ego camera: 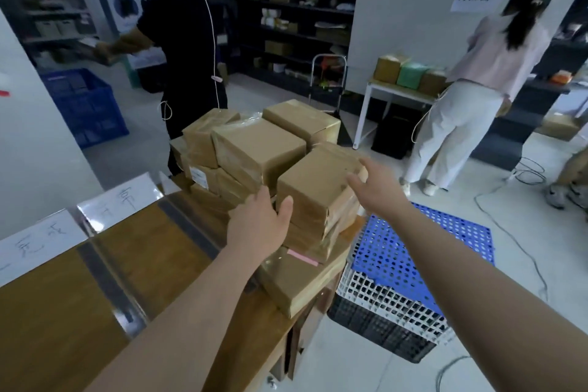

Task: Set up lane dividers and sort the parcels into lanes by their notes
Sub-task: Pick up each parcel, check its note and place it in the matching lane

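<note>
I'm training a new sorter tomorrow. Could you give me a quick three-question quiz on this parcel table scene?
1. True or false: the left hand and right hand flank the same parcel.
2. The pink note lies on a parcel that is: A) higher in the stack than that one, B) lower in the stack, C) on the floor.
3. Fill in: the perforated crate lid beside the table is ___.
Key: 1 true; 2 B; 3 blue.
</note>
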`<state>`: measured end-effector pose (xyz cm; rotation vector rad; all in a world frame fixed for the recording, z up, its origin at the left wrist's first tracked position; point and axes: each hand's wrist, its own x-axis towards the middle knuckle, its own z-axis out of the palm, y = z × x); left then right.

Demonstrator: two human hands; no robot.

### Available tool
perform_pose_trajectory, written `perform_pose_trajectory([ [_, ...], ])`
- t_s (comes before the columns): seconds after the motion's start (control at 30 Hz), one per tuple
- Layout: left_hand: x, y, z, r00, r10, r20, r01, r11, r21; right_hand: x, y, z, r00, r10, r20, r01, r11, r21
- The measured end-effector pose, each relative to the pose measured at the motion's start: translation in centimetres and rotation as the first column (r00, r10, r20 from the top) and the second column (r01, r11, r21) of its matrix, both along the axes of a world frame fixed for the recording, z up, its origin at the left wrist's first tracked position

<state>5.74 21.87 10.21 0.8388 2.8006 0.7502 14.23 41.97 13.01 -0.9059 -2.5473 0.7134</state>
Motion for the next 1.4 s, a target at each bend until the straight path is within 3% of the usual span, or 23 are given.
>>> perform_pose_trajectory([
  [0.23,-2.5,4.3,-1.5,0.974,0.039,0.224,-0.035,0.999,-0.02,-3.7,4.7,-1.2,0.999,-0.037,0.034,0.042,0.986,-0.162],
  [0.37,-2.2,5.2,-2.2,0.877,0.066,0.476,-0.171,0.969,0.18,-3.9,6.2,-2.1,0.998,-0.059,-0.037,0.047,0.965,-0.257],
  [0.57,0.8,4.7,-1.8,0.598,0.005,0.801,-0.566,0.711,0.418,-1.6,6.7,-2.2,0.974,-0.068,-0.215,-0.019,0.925,-0.38],
  [0.7,3.5,4.2,-1.7,0.548,-0.047,0.835,-0.744,0.429,0.512,-0.2,6.0,-1.4,0.954,-0.105,-0.282,-0.045,0.876,-0.48],
  [0.8,6.0,4.0,-1.6,0.642,0.083,0.763,-0.743,0.314,0.591,0.8,5.0,-1.1,0.963,0.025,-0.269,-0.194,0.758,-0.623],
  [0.87,7.8,3.5,-1.7,0.718,0.147,0.681,-0.691,0.265,0.672,1.3,4.3,-1.1,0.94,0.118,-0.319,-0.323,0.603,-0.729],
  [1.0,11.2,1.8,-2.1,0.829,0.192,0.526,-0.56,0.264,0.785,2.4,3.6,-1.6,0.871,0.219,-0.439,-0.482,0.21,-0.851],
  [1.1,13.0,0.1,-2.4,0.849,0.245,0.468,-0.523,0.264,0.811,3.2,2.3,-2.3,0.854,0.293,-0.43,-0.46,0.041,-0.887],
  [1.23,15.2,-1.1,-2.4,0.805,0.291,0.516,-0.587,0.274,0.762,3.7,0.6,-3.2,0.807,0.277,-0.522,-0.535,-0.036,-0.844],
  [1.3,16.0,-1.8,-2.4,0.702,0.259,0.663,-0.712,0.24,0.66,3.7,-0.5,-3.2,0.809,0.197,-0.553,-0.553,-0.061,-0.831],
  [1.4,17.0,-3.5,-2.5,0.514,0.257,0.818,-0.855,0.231,0.465,3.3,-2.2,-3.5,0.822,0.144,-0.552,-0.561,0.034,-0.827],
])
